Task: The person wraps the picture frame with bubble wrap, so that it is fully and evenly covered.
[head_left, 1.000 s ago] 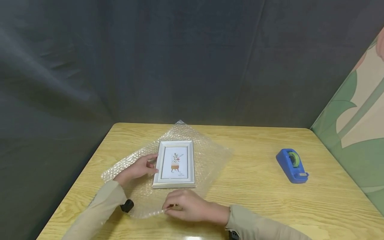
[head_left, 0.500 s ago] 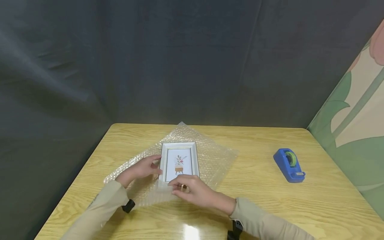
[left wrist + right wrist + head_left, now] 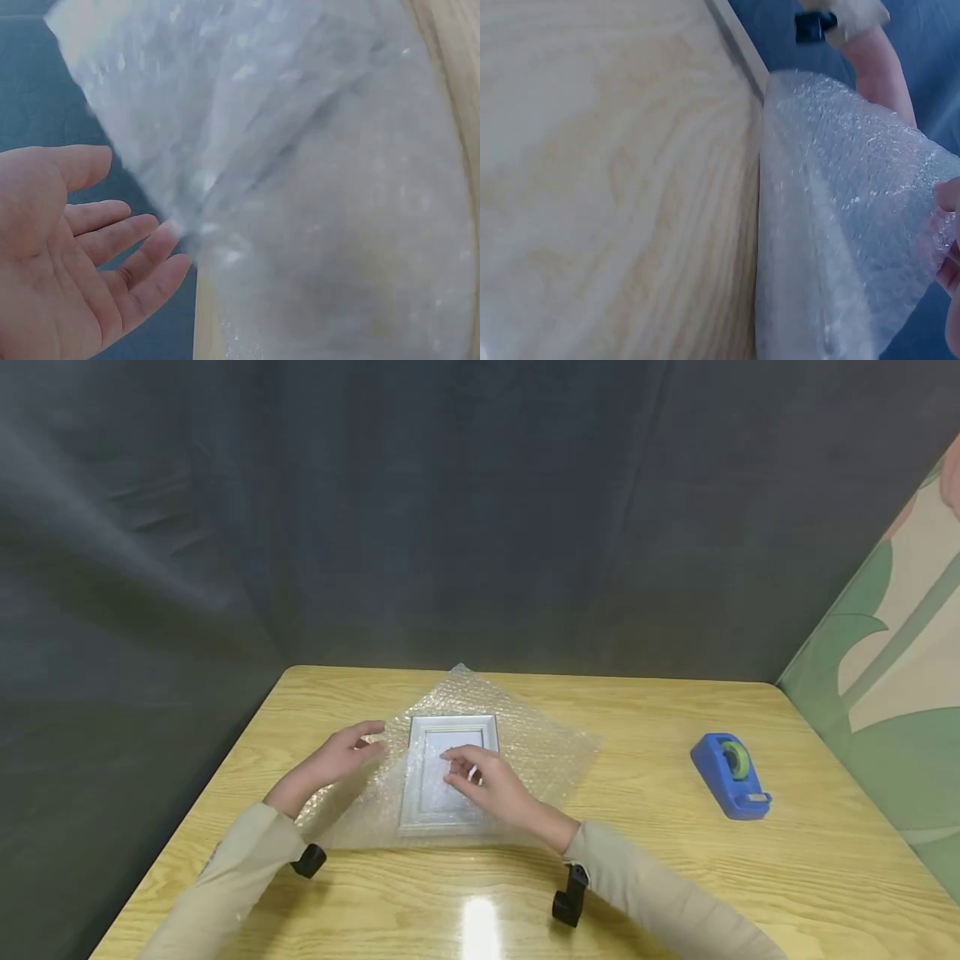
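A silver-edged picture frame [image 3: 453, 723] lies face up on a sheet of bubble wrap [image 3: 551, 743]. One flap of the bubble wrap [image 3: 832, 202] is drawn up over the frame's lower part, blurring its picture. My right hand [image 3: 491, 783] pinches the flap's end between thumb and fingers above the middle of the frame; only part of that hand [image 3: 952, 277] enters the right wrist view. Off the frame's left side is my left hand [image 3: 332, 763], its fingers spread and holding nothing. In the left wrist view its palm [image 3: 52, 262] faces the camera, fingertips close by the bubble wrap's edge.
A blue tape dispenser [image 3: 731, 777] with a green roll stands on the right of the wooden table [image 3: 615, 827]. Behind the table hangs a dark curtain [image 3: 480, 518]. A wall with painted leaves [image 3: 892, 693] borders the right side.
My right hand has carried the bubble wrap's near end up and away from me, over the frame. My left hand has let go of the frame's left edge and moved left.
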`<state>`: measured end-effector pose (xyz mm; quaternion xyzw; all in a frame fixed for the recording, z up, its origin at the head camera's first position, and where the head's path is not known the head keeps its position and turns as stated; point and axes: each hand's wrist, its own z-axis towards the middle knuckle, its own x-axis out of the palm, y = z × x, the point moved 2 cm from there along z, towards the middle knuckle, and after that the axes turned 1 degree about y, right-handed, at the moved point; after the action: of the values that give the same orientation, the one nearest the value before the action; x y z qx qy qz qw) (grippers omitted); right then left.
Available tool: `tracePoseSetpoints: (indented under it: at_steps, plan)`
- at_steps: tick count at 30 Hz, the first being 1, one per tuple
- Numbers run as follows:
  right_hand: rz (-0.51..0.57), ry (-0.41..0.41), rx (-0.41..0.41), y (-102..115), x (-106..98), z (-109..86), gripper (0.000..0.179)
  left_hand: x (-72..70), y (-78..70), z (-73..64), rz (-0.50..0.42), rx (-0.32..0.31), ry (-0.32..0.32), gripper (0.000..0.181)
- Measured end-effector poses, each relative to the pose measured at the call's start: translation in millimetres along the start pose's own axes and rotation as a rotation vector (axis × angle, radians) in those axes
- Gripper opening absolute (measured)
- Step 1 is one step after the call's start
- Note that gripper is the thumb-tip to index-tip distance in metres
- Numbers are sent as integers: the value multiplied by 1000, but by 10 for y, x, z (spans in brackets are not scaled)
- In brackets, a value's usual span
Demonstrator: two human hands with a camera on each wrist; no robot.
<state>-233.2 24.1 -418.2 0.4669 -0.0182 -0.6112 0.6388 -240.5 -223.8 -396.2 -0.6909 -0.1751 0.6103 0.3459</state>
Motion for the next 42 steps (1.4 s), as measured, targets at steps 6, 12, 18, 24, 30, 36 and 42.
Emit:
tracePoseSetpoints:
  at_steps: [6,12,18,24,30,36,42]
  plan:
    - [-26,-21,71,-218,-4,100,25,12,-27,-4,-9,-6,-43,47]
    - [-75,-19,125,-370,36,129,25,103,-42,-5,-71,-46,-28,49]
    - [-91,58,271,-498,108,97,27,226,-37,25,-64,-56,-19,50]
    - [-114,100,306,-614,196,69,26,398,11,74,-69,-103,-26,61]
    - [-139,92,310,-642,236,67,27,560,31,115,-84,-90,-36,69]
    - [-213,99,291,-605,234,87,34,643,33,133,55,-85,-79,70]
    - [-221,105,274,-566,196,69,52,662,4,114,114,-143,-107,76]
